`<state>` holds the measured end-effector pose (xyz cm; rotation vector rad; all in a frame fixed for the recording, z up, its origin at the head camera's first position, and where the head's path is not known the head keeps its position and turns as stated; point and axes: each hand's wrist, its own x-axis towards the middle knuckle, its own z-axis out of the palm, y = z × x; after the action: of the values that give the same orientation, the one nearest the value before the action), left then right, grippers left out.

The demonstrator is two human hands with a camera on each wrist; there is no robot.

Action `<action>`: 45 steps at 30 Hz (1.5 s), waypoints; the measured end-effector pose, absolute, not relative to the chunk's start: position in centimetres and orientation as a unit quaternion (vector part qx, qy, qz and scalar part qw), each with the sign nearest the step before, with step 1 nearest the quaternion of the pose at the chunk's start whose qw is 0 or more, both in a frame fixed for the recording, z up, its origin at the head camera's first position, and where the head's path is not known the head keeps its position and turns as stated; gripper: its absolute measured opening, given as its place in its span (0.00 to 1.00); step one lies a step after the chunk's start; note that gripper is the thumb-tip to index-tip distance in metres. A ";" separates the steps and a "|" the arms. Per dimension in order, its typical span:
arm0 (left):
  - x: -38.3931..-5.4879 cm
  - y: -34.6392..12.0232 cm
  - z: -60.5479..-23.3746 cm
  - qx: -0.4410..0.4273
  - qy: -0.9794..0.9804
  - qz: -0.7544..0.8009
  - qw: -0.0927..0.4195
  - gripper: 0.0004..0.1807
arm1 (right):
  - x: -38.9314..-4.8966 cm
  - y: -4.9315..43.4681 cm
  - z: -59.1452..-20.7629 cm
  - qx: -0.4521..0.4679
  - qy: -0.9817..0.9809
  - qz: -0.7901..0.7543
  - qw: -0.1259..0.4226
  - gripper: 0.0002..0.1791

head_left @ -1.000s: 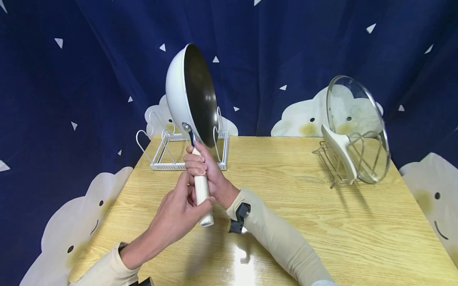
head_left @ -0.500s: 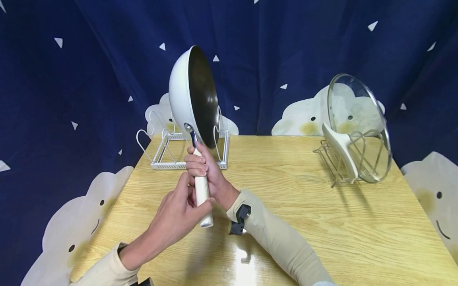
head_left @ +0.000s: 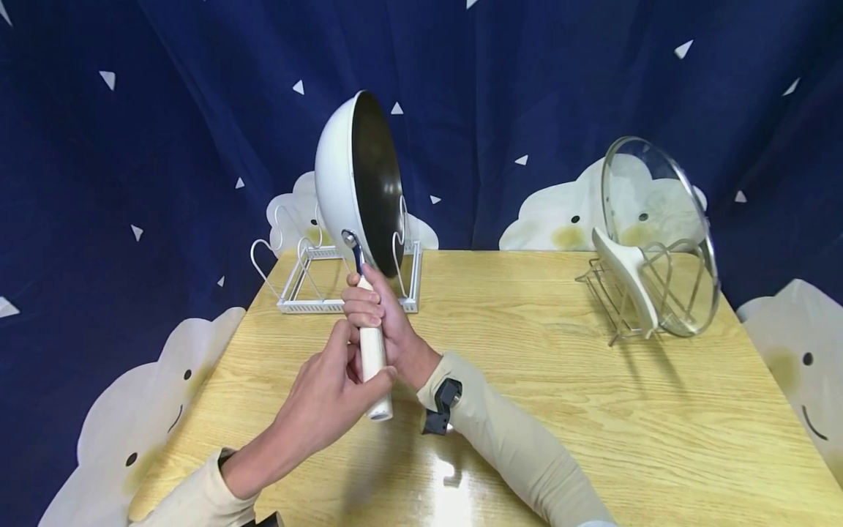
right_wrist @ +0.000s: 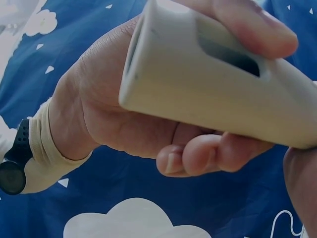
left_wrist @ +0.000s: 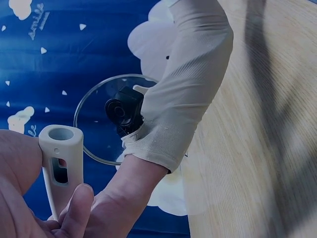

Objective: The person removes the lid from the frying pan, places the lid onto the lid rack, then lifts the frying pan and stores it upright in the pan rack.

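Observation:
A white wok with a dark inside stands tilted up on its side, handle toward me. My right hand grips the upper part of its white handle, fingers wrapped round it. Lower down, my left hand holds the handle between thumb and fingers. The slotted, hollow end of the handle shows in the left wrist view, and my left thumb lies along it in the right wrist view. Behind the hands is a white wire pan rack; one of its wire loops crosses in front of the wok's dark inside.
On the right of the wooden table, a glass lid with a white handle leans in a metal wire stand. A dark blue curtain with white clouds and triangles hangs behind the table.
The wok has sunk slightly and shifted a little to the right over the rack. Both hands keep their grip on the handle and have barely moved.

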<state>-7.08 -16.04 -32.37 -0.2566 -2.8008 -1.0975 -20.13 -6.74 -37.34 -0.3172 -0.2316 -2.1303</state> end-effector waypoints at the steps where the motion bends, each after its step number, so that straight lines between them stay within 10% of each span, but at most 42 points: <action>1: -7.1 -16.0 -32.4 -0.085 -0.926 -0.361 0.062 0.20 | -20.1 -6.7 -37.4 -0.130 -0.094 -0.869 0.468 0.24; 45: -7.3 -15.3 -34.1 -0.068 -0.922 -0.379 0.038 0.22 | -20.3 -6.2 -39.5 -0.129 -0.109 -0.865 0.472 0.25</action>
<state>-7.34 -15.31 -34.15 -0.2094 -2.8293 -1.1625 -20.31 -6.20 -39.52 -0.3151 -0.2678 -2.1184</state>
